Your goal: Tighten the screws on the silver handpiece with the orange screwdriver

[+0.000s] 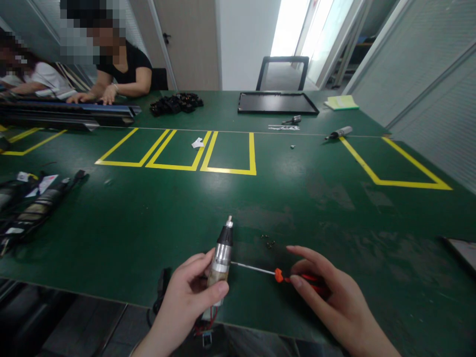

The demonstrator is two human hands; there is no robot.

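Note:
My left hand is closed around an electric screwdriver, its metal tip pointing away from me. Red wires and a small part hang from its near end, by the table's edge. In my right hand is a hand screwdriver with a red handle, the fingers curled loosely round it. The thin shaft points left, and its tip meets the side of the electric screwdriver's body; whether it sits in a screw is too small to tell. Several tiny screws lie on the green table beyond the shaft.
More electric screwdrivers with cables lie at the left. Farther back are a black heap of parts, a framed panel and another grey electric screwdriver. Yellow tape marks the table. Two people sit at the far left.

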